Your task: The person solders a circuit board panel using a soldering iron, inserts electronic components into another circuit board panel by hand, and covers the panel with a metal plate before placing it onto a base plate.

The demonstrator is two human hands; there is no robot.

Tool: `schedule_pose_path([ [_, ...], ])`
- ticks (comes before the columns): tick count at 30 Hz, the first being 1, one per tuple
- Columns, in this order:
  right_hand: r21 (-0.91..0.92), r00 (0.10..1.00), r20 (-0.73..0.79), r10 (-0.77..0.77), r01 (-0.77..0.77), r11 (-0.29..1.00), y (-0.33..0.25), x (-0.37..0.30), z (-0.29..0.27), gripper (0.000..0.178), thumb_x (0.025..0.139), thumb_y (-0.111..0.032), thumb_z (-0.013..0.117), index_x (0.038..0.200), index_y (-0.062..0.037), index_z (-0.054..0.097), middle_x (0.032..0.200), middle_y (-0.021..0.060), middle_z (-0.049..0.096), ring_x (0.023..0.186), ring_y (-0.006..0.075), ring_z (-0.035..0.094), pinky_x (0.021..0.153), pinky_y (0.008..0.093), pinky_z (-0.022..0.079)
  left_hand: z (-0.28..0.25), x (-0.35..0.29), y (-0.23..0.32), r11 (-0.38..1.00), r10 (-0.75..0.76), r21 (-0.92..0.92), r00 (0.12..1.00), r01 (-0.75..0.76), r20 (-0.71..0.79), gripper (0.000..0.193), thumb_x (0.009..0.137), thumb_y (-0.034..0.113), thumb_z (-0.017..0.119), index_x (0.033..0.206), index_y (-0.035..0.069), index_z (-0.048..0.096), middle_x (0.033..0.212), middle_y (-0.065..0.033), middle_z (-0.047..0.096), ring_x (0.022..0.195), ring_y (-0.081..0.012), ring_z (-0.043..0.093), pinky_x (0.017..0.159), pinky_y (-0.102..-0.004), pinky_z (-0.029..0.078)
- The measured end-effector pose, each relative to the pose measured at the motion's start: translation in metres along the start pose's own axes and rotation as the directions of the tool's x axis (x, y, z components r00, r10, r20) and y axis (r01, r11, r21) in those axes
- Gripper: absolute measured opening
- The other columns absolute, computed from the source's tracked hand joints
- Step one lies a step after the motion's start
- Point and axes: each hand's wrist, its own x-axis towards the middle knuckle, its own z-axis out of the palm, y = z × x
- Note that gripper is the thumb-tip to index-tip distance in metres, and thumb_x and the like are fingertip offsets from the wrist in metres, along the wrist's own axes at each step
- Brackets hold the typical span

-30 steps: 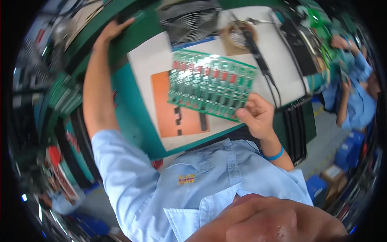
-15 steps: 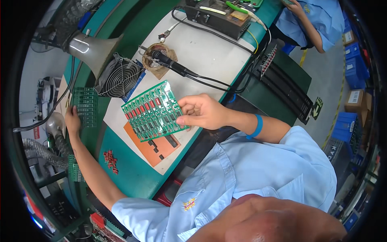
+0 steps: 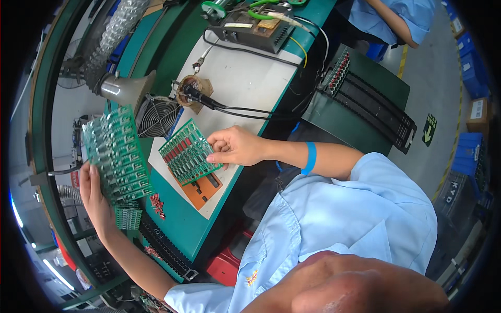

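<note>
My right hand [image 3: 236, 146] pinches the edge of a green circuit board [image 3: 189, 156] fitted with a row of red parts and dark chips. It is held above an orange pad [image 3: 198, 196] with small black pieces, which the board partly hides. On the left, my left hand [image 3: 96, 201] grips the lower edge of a larger-looking green circuit board panel [image 3: 117, 159], raised and tilted; no red parts show on it. A small heap of red components [image 3: 157, 205] lies on the green bench top beneath this panel.
A soldering iron [image 3: 203, 98] rests over a round holder [image 3: 187, 86], its cables running right. Behind stand a black station box [image 3: 250, 32], a fan [image 3: 157, 117] and an extraction hood [image 3: 125, 89]. A black rack [image 3: 365, 99] holds boards at right. Another person's arm [image 3: 394, 23] shows top right.
My left hand has lifted the circuit board panel up toward me from the bench's far left side. The view has shifted; my right hand still holds its board.
</note>
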Motion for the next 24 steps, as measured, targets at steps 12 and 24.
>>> schedule_pose_path([
  [12, -0.016, 0.998, -0.006, 0.058, -0.058, 0.998, -0.008, -0.001, 0.0, 0.017, 0.092, -0.005, 0.07, 0.103, 0.0042, 0.061, 0.072, 0.0045, 0.063, 0.057, 0.0086, 0.056, 0.054, 0.0234, 0.055, 0.252, 0.2, 0.125, 0.909, 0.182, -0.416, 0.909, -0.009, 0.376, 0.038, 0.102, 0.021, 0.059, 0.131, -0.004, 0.058, 0.122, -0.0131, 0.066, 0.101, -0.0131, 0.064, 0.083, -0.0249, 0.054],
  [24, -0.01, 1.0, 0.018, -0.012, 0.012, 1.0, -0.007, -0.002, 0.005, 0.017, 0.091, -0.005, 0.069, 0.103, 0.004, 0.061, 0.073, 0.0053, 0.067, 0.055, 0.0099, 0.056, 0.05, 0.0226, 0.045, 0.378, 0.388, 0.06, 0.833, 0.242, -0.554, 0.887, 0.019, 0.394, 0.031, 0.1, 0.014, 0.054, 0.124, -0.007, 0.056, 0.114, -0.0154, 0.062, 0.1, -0.0251, 0.061, 0.087, -0.0364, 0.052],
])
